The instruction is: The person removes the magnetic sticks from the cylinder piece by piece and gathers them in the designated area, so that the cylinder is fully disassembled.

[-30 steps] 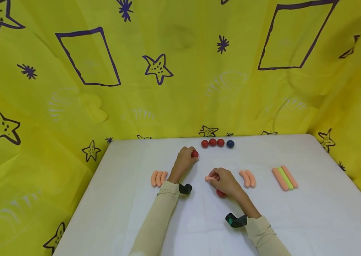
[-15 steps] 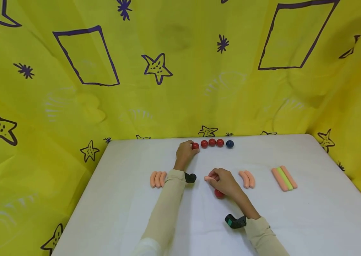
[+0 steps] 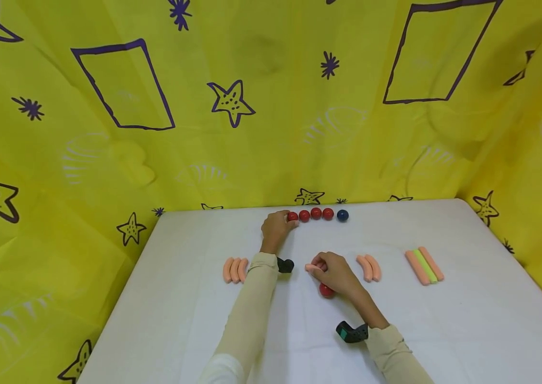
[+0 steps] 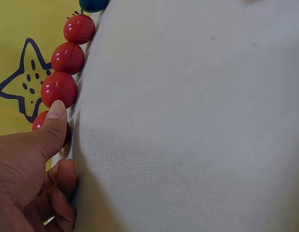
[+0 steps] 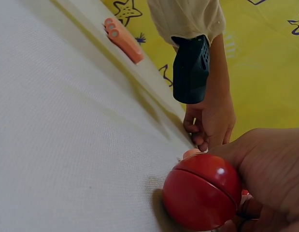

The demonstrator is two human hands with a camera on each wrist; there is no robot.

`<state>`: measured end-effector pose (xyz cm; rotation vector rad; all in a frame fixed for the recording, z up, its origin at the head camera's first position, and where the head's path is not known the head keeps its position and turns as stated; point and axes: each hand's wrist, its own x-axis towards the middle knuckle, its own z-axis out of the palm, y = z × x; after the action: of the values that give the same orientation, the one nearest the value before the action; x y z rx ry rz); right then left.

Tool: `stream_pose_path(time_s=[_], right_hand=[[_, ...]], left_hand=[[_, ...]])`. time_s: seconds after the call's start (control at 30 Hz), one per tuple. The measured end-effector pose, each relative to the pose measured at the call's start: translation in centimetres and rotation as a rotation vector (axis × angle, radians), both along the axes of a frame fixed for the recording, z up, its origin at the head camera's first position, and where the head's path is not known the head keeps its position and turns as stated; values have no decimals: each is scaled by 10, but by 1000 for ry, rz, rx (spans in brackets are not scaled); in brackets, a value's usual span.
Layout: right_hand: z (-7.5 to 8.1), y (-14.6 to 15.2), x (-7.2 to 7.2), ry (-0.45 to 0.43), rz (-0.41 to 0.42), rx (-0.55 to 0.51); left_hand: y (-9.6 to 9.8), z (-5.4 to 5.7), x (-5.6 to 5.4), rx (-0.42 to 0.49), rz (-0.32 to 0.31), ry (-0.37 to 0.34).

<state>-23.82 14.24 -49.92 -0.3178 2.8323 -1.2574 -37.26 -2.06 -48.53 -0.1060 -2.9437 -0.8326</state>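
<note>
My left hand [image 3: 276, 230] is at the table's far edge, its thumb and fingers round a red ball [image 3: 292, 216]. That ball stands at the left end of a row with several red balls [image 3: 316, 213] and a dark blue ball [image 3: 342, 215]. In the left wrist view the thumb partly covers the held ball [image 4: 39, 121]. Near the table's middle my right hand [image 3: 337, 274] pinches a short pinkish-orange curved stick [image 3: 310, 267]. Another red ball [image 3: 326, 289], with a seam round it, sits close beside that hand; it fills the lower part of the right wrist view.
Several curved orange sticks [image 3: 235, 270] lie side by side at left. Two more curved sticks [image 3: 369, 268] are right of my right hand. Farther right lie two straight orange sticks [image 3: 416, 268] with a green stick [image 3: 425, 266] between them. Yellow patterned cloth [image 3: 261, 160] hangs behind the white table [image 3: 180, 320].
My left hand has moved the red ball away from me to the left end of the row of balls. The right hand stays in place with its curved stick.
</note>
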Motion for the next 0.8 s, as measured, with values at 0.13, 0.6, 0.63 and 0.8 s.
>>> stream_pose_path(time_s=[0.13,0.6,0.63,0.8], right_hand=[[0,2,1,0,-7,-6],[0,1,1,-16,-11,-10],[0,1,1,-14,-7,-10],[1,1,2,-11,-4,-9]], left_hand=[[2,1,0,7,-7,-5],[0,3,2,8,15,-30],[0,3,2,11,15,-35],[-2,2,3,15,10,-38]])
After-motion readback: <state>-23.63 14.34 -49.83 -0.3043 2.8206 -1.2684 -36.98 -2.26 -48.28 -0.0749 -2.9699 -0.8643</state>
